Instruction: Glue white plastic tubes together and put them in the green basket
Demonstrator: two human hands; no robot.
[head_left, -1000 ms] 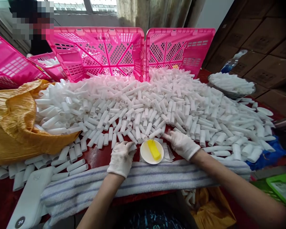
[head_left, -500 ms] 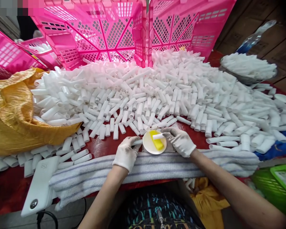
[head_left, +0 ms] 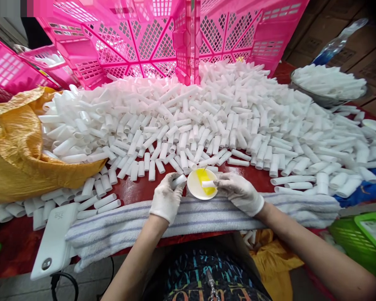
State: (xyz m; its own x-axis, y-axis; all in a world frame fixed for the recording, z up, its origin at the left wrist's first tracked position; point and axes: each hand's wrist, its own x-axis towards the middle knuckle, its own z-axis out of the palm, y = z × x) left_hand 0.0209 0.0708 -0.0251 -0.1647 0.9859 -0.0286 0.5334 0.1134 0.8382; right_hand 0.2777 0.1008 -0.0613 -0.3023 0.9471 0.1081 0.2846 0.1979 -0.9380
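My left hand [head_left: 166,198], in a white glove, is closed around a short white plastic tube [head_left: 179,181] just left of a small white dish [head_left: 191,190]. Inside the dish lies a yellow block [head_left: 201,174], perhaps a sponge, with a thin stick-like thing rising from it. From the right, my gloved right hand [head_left: 240,193] pinches a second white tube [head_left: 208,184] by its right end. That tube lies across the yellow block as seen from above; whether they touch I cannot tell. Behind both hands spreads a big heap of similar tubes [head_left: 188,108].
Pink crates [head_left: 150,39] stand behind the heap. A yellow sack [head_left: 15,133] lies left, a white power bank [head_left: 54,240] front left. A striped towel [head_left: 207,217] runs along the red table's edge. At right are a filled bowl [head_left: 329,98] and a green basket [head_left: 347,232].
The tube in my left hand has risen slightly and turned its open end up. My right hand has shifted a little right, its tube lower against the yellow block. The view has shifted slightly.
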